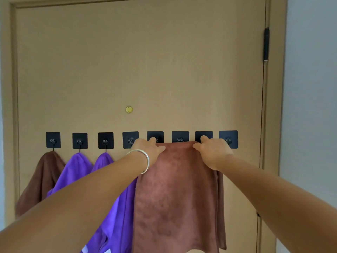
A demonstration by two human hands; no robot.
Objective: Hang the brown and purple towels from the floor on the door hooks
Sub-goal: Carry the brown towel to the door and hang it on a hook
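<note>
Both hands, left hand (152,149) and right hand (212,152), pinching brown towel (175,189) top edge (spread wide); probably hooking onto black hooks (180,138); keep edge taut.

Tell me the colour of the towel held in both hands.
Brown towel, clearest in the head view.

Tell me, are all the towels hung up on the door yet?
Not quite. One brown towel and two purple towels already hang from the first three hooks. Right now the left hand and right hand grip another brown towel's top edge at the hooks. The floor is out of view, so more may remain.
</note>
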